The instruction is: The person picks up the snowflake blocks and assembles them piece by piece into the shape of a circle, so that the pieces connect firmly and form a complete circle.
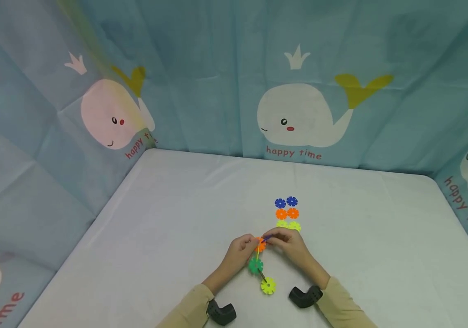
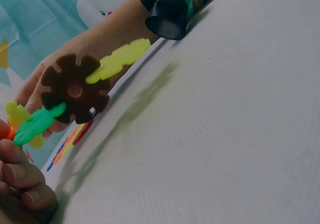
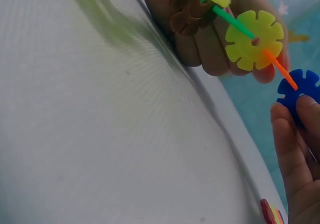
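Observation:
A chain of slotted plastic snowflake discs hangs between the two hands above the table. My left hand (image 1: 238,253) grips it near the orange disc (image 1: 261,246). With thumb and fingers, my right hand (image 1: 295,249) pinches a blue disc (image 3: 310,81), whose slots meet the orange disc's edge. Below these, the chain runs through a yellow disc (image 3: 245,51), a green disc (image 1: 255,265) and a brown disc (image 2: 75,104), ending in another yellow disc (image 1: 268,287) at the bottom. In the head view the brown disc shows nearly edge-on.
Past the right hand, loose discs lie in pairs on the white table (image 1: 168,228): blue discs (image 1: 280,203), orange discs (image 1: 293,213) and yellow discs (image 1: 294,226), the last partly behind the hand. Red discs (image 3: 267,211) show in the right wrist view. A whale-print curtain (image 1: 201,114) surrounds the table.

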A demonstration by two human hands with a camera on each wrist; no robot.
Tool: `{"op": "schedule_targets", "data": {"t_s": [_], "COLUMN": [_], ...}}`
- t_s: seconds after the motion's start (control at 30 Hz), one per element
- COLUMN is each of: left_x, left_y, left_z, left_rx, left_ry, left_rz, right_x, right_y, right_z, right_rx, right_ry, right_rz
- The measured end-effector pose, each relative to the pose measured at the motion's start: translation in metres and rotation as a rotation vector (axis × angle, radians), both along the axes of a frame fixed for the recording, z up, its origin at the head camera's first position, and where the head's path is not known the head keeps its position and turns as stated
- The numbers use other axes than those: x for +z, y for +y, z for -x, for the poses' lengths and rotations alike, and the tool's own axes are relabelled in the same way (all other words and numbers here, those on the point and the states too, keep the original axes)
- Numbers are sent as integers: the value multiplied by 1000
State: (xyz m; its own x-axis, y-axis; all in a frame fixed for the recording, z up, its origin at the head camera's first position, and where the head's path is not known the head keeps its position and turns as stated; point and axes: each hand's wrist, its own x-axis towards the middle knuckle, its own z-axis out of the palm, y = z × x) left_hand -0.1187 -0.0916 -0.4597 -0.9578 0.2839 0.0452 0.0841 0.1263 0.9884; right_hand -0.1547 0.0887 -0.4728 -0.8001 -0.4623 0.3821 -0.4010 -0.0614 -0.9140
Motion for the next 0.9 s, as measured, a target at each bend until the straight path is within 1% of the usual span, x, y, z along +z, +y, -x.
{"op": "schedule_targets", "data": {"t_s": [0.17,0.27,0.37,0.43,0.5,0.57,0.63,0.67,0.73,0.8,0.87,0.9], "left_x": [-2,-3,-2,-3,-3,-3,-3,-3,-2,-2,-3,-3], "left_y": [0,1,1,1,2,3,3,3,3,2,2,2], "left_z": [1,2,2,1,1,2,2,2,3,3,3,3], "left_rx": [-34,-49,-63,-64,-54,-32,-10,-1,7,5,1,-2], "left_ry": [20,25,27,28,25,9,-10,-17,-30,-32,-25,-24], "left_rz": [-1,-13,-7,-1,-2,-11,-18,-23,-32,-32,-28,-26], "right_x": [-1,-1,-3,-5,-6,-5,-2,1,5,6,6,5], "right_y": [0,0,0,1,4,9,14,17,22,25,26,26], "right_z": [0,-1,-2,-1,1,4,7,8,8,9,10,10], "right_rx": [16,5,-17,-58,-141,-249,-353,-389,-424,-430,-416,-409], "right_ry": [17,40,93,156,221,258,243,209,127,65,41,47], "right_rz": [22,14,-6,-43,-111,-208,-327,-390,-502,-606,-680,-707]}}
